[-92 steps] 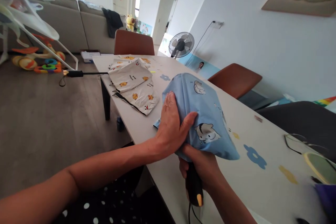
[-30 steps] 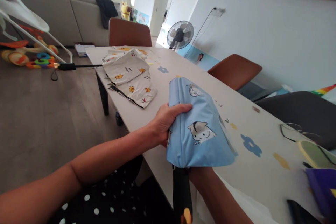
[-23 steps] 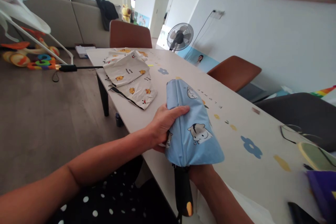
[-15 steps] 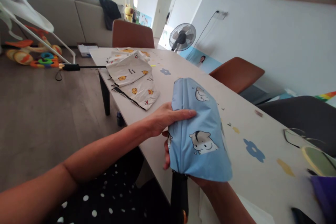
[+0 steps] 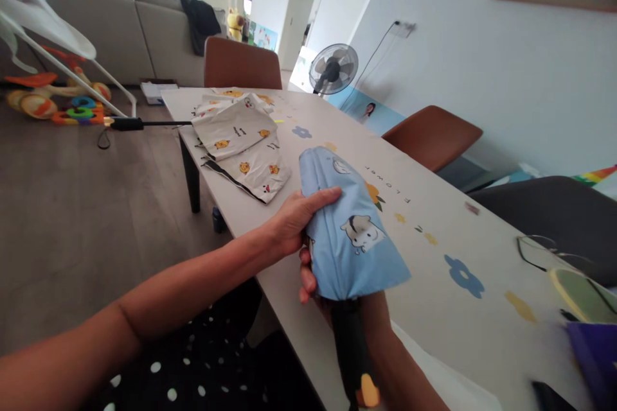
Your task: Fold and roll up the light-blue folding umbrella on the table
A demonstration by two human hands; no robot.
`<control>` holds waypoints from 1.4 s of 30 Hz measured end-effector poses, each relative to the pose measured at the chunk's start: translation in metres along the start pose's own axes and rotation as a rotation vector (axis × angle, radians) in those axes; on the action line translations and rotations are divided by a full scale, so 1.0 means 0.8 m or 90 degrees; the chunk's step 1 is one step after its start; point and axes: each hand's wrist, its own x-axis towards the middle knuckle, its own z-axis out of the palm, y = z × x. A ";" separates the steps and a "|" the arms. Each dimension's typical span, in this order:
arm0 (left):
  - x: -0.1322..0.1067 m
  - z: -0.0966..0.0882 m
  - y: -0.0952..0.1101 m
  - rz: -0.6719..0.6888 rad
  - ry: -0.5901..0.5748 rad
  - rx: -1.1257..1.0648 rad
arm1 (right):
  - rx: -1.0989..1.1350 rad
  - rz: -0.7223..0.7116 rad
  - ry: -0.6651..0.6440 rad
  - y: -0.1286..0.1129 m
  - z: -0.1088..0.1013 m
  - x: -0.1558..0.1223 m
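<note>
A folded blue umbrella [image 5: 337, 237] with cartoon hamsters is held over the table's near edge, its black handle [image 5: 351, 340] pointing down toward me. My left hand [image 5: 301, 215] grips its left side, thumb lying across the fabric. Underneath, my right hand [image 5: 307, 276] wraps around the umbrella from behind; only its fingertips and wrist show. Beyond my hands lies a loosely folded cream umbrella [image 5: 250, 148] with yellow cartoon prints, its black handle [image 5: 129, 123] sticking out past the table's left edge.
The white table [image 5: 328, 128] has printed flowers. At the right lie glasses [image 5: 544, 257], a green-topped item [image 5: 581, 295], a purple cloth [image 5: 595, 353] and a dark phone-like object [image 5: 552, 395]. Brown chairs [image 5: 241, 64] and a fan [image 5: 333, 69] stand beyond.
The blue umbrella has tilted, its handle swinging right and more of it showing. Its fabric sits narrower and slightly further left in my hands. The cream umbrella has stayed put.
</note>
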 end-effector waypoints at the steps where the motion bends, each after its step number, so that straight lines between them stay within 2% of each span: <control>1: 0.002 -0.002 0.002 -0.002 0.014 -0.011 | 0.025 -0.017 0.018 0.000 0.002 -0.008; 3: 0.005 -0.006 0.009 -0.003 0.032 -0.033 | 0.111 -0.010 0.028 0.000 -0.001 -0.023; 5: 0.006 -0.008 0.015 0.007 0.040 -0.046 | 0.163 -0.002 -0.024 -0.001 -0.008 -0.033; 8: 0.005 -0.009 0.019 0.046 0.058 -0.041 | 0.160 -0.021 -0.126 -0.001 -0.022 -0.034; 10: 0.004 -0.009 0.017 0.078 0.066 -0.018 | 0.138 -0.038 -0.137 0.002 -0.026 -0.032; 13: 0.005 -0.010 0.012 0.130 0.062 0.028 | 0.114 -0.047 -0.089 0.009 -0.024 -0.027; 16: 0.005 -0.010 0.007 0.172 0.065 0.068 | 0.102 -0.018 -0.018 0.016 -0.016 -0.023; 21: 0.006 -0.005 0.004 0.182 0.056 0.102 | 0.066 0.054 0.093 0.014 -0.005 -0.019; 27: 0.006 -0.004 0.001 0.170 0.038 0.112 | -0.037 0.124 0.108 0.014 -0.006 -0.023; 29: 0.007 -0.005 -0.001 0.151 0.030 0.101 | -0.043 0.151 0.122 0.019 -0.008 -0.023; 32: 0.008 -0.009 -0.002 0.110 0.015 0.091 | -0.016 0.137 0.125 0.022 -0.006 -0.022; 36: 0.015 -0.025 0.016 0.057 -0.010 0.219 | -0.012 0.117 0.124 0.020 0.002 -0.020; 37: 0.017 -0.030 0.025 0.079 0.015 0.280 | -0.016 0.115 0.127 0.020 0.002 -0.020; 38: 0.020 -0.033 0.035 0.143 0.072 0.344 | -0.020 0.117 0.130 0.020 0.003 -0.020; 40: 0.026 -0.032 0.056 0.369 0.229 0.466 | -0.026 0.126 0.132 0.020 0.002 -0.019; 41: 0.028 -0.027 0.065 0.469 0.246 0.520 | -0.025 0.130 0.129 0.021 0.001 -0.018; 42: 0.030 -0.018 0.071 0.528 0.195 0.578 | -0.022 0.133 0.124 0.021 0.000 -0.018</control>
